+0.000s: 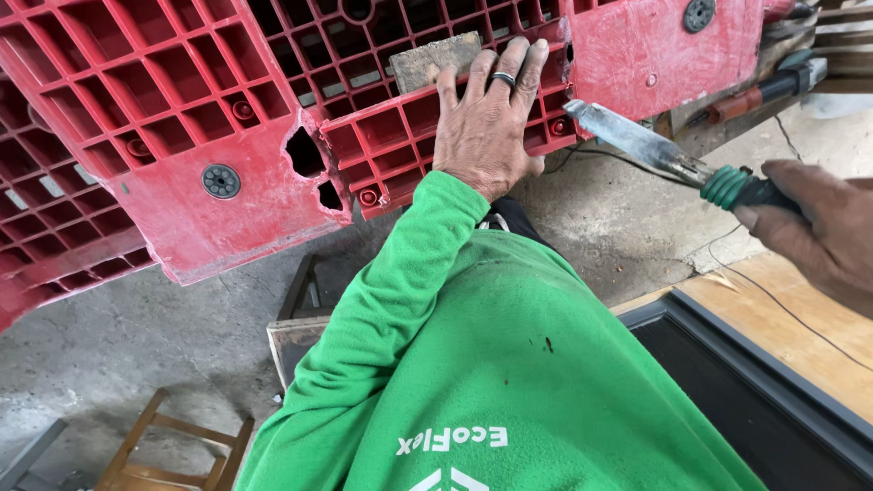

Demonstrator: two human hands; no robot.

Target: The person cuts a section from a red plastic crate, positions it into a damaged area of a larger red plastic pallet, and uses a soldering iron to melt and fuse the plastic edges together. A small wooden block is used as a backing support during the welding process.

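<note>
- The big red moulded-plastic pallet (227, 109) fills the top of the view, tipped up so its ribbed grid of square cells faces the camera, above a grey concrete floor (109, 345).
- Its surface is scuffed and whitened in places; the smooth lower panel has a jagged hole and a crack running to the edge, and dark round plugs sit in two panels.
- A flat grey-brown block of wood (435, 60) lies against the grid near the broken edge.
- The left hand (486, 123), with a dark ring on one finger and a green fleece sleeve (427, 273), lies flat on the pallet, fingers spread and straight, fingertips touching the block's lower edge.
- The right hand (818, 227) is wrapped around the dark handle of a tool with a green ribbed collar and a flat, worn metal blade (627, 136); the blade tip sits just beside the pallet's broken edge, near the left hand.
- A thin black cable runs across a pale wooden board (791, 327) at right.
- A small wooden frame (173, 450) stands on the floor at lower left.
</note>
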